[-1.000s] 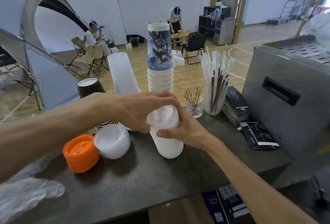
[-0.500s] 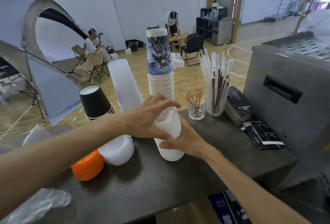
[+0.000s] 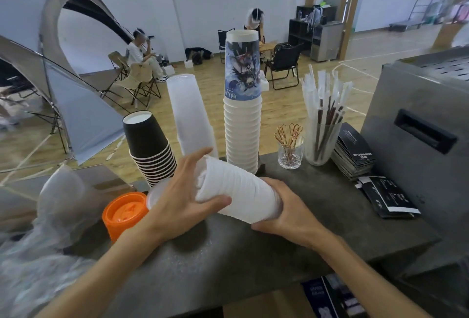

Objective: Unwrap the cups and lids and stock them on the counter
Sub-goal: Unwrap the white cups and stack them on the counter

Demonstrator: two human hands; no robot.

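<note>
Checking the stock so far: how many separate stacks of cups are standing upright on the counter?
3. The black cup stack at left, the clear cup stack beside it, and the white printed-cup stack in the middle. Others may hide behind the hands.

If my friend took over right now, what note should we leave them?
Left hand and right hand both grip the white lid stack, held tilted over the counter.
Done: black cups, clear cups, white cups and orange lids stand on the counter.
Left: set down the white lids; clear the plastic wrap.
</note>
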